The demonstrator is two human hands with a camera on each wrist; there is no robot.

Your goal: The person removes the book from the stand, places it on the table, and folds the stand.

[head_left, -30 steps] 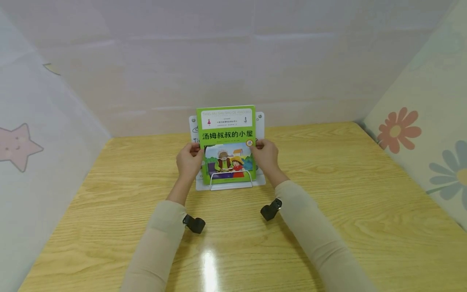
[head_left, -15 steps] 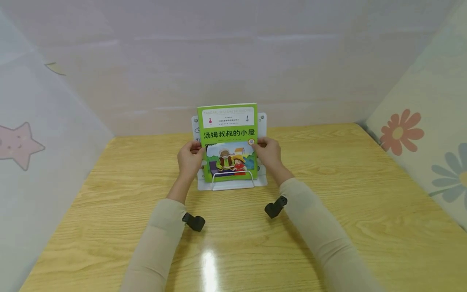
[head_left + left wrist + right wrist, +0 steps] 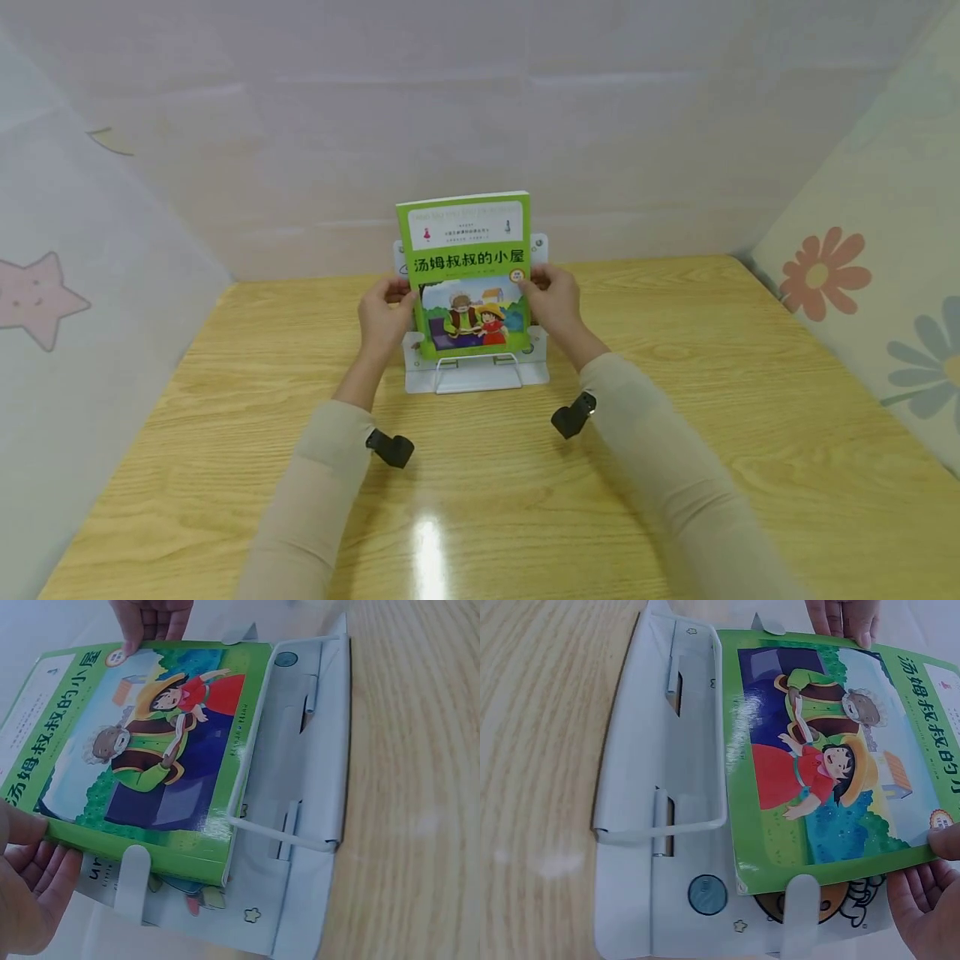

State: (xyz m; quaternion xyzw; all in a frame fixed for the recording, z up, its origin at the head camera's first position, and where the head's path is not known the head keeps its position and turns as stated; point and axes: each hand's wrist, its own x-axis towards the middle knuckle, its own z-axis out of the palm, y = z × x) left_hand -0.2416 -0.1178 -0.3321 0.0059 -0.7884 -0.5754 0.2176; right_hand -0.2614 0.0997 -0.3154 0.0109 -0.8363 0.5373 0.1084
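Observation:
A green-covered picture book (image 3: 472, 275) leans over a white book stand (image 3: 477, 380). My left hand (image 3: 386, 315) pinches the book's left edge, thumb in front and fingers behind. On the opposite edge, my right hand (image 3: 553, 302) grips the book the same way. The lower edge of the book is raised off the stand's bottom ledge, near the top of the white wire bar (image 3: 721, 735). Side clips (image 3: 133, 883) on the stand flank the book's lower part. Most of the stand's printed back panel is hidden behind the book.
The stand rests on a wood-grain table (image 3: 675, 400) near its back edge. Pale wall sheets (image 3: 480, 108) rise behind and at both sides, printed with flowers and a star. A black wrist camera (image 3: 392, 448) is strapped to each sleeve.
Both hands have lifted the book upward and tilted it slightly toward me. Its lower edge has risen from behind the wire bar, uncovering more of the stand's ledge.

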